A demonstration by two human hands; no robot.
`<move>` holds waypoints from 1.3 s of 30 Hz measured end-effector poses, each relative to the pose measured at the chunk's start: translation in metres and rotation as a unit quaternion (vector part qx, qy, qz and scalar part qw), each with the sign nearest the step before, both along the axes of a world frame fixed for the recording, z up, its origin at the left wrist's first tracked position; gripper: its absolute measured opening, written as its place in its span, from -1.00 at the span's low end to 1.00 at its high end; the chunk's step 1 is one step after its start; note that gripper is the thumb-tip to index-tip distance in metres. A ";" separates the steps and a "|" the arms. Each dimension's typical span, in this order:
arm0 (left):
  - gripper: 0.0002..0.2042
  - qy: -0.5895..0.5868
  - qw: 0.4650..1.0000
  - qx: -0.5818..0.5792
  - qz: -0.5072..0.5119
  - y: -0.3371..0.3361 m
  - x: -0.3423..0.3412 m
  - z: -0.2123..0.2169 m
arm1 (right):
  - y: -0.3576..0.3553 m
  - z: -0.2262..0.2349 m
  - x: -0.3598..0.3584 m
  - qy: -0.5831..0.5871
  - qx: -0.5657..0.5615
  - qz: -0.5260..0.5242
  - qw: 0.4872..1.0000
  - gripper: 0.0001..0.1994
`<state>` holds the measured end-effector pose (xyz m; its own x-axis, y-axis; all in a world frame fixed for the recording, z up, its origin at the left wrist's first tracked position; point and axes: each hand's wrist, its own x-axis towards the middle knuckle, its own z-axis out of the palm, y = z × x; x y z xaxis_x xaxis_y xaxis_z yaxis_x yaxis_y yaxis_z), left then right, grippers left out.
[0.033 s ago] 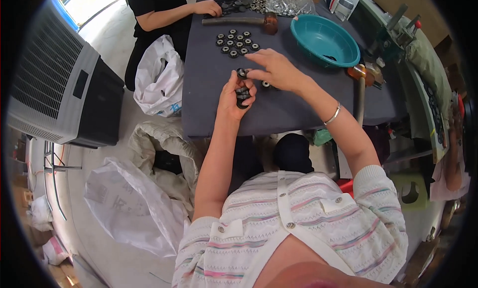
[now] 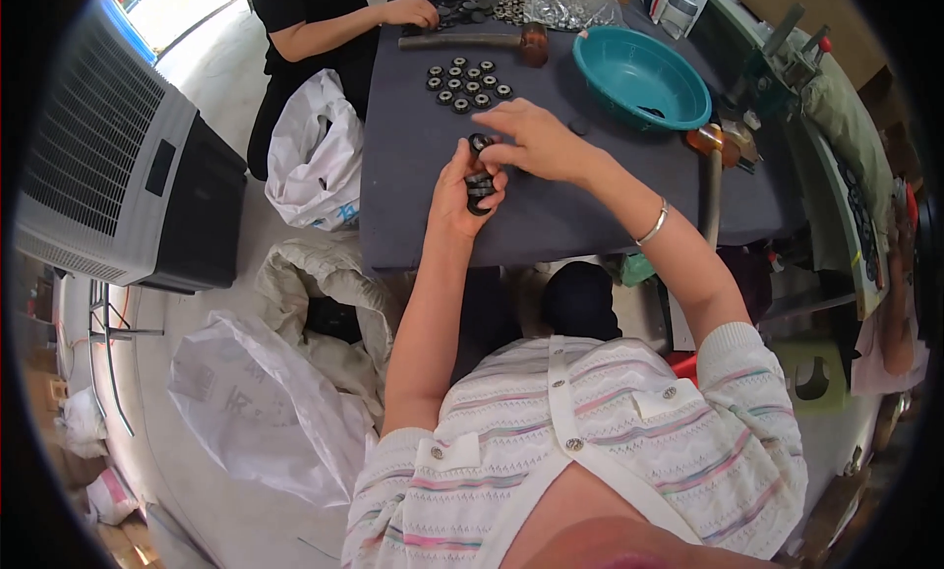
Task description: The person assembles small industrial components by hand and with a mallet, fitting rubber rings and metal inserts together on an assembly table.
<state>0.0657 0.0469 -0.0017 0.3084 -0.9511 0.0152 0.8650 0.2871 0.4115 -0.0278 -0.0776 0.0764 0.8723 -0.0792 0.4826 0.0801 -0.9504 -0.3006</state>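
Observation:
Several small black wheels (image 2: 478,187) with metal centres are stacked in my left hand (image 2: 460,197), which is closed round them. One more wheel (image 2: 479,143) stands at its top, against my left thumb. My right hand (image 2: 539,141) reaches over from the right with its fingers spread. A lower fingertip appears to touch that top wheel, while another finger stretches out above it. Beyond my hands, a cluster of similar wheels (image 2: 472,86) lies on the dark-covered table (image 2: 413,210). A small dark disc (image 2: 578,126) lies just past my right hand.
A teal basin (image 2: 600,75) sits right of the wheels, near a mallet (image 2: 710,176). Another mallet (image 2: 462,41) lies across the far side. There, a co-worker's hand (image 2: 411,12) is over black parts (image 2: 470,6). White bags (image 2: 313,151) stand on the left floor.
My right hand has shifted slightly left, its fingers further over the top wheel. The dark disc beyond it has come into sight; a loose wheel beneath it is now covered.

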 end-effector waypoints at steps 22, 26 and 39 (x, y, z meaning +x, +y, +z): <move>-0.67 -0.088 0.981 0.042 0.169 0.069 0.045 -0.014 | -0.057 -0.008 -0.120 -0.028 -0.174 -0.375 0.910 -0.67; -0.68 -0.101 0.982 0.033 0.157 0.060 0.045 -0.013 | -0.072 -0.028 -0.217 0.251 -0.112 -0.586 0.762 -0.63; -0.71 -0.083 0.985 0.018 0.148 0.066 0.040 -0.022 | -0.089 -0.054 -0.266 -0.224 0.556 -0.368 0.711 -0.74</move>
